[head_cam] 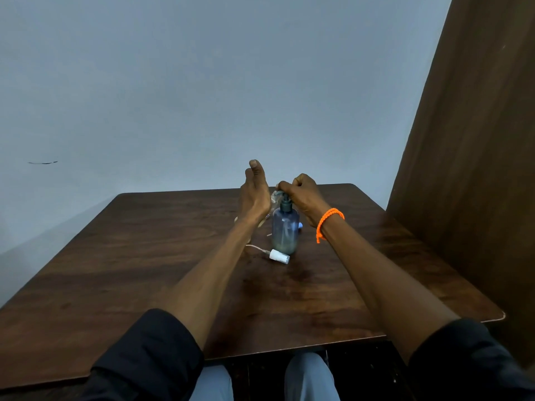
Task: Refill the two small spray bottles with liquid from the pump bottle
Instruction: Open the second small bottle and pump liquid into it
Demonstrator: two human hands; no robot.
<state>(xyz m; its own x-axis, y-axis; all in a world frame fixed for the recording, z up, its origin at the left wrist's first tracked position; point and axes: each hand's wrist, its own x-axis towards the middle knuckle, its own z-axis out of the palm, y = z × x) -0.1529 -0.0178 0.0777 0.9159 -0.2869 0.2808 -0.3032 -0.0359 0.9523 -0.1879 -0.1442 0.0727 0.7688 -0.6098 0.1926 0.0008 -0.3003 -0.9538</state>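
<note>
Right hand [301, 195] is curled over the pump head of the pump bottle [285, 231], which stands mid-surface [144, 256]. Left hand [254, 192] is just beside it, holding a small clear spray bottle [274, 198] up at the nozzle; its grip is mostly hidden. A white spray cap [279, 257] with its tube lies by the bottle's base. Orange bracelet [328, 222] on the right wrist.

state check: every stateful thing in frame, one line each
pump bottle: upright on the table, pump head on, partly filled
small spray bottle: held at the pump spout, mostly hidden; fill level unclear
spray cap: off, lying on its side with its dip tube
left hand: holds the small spray bottle
right hand: curled on the pump head
</note>
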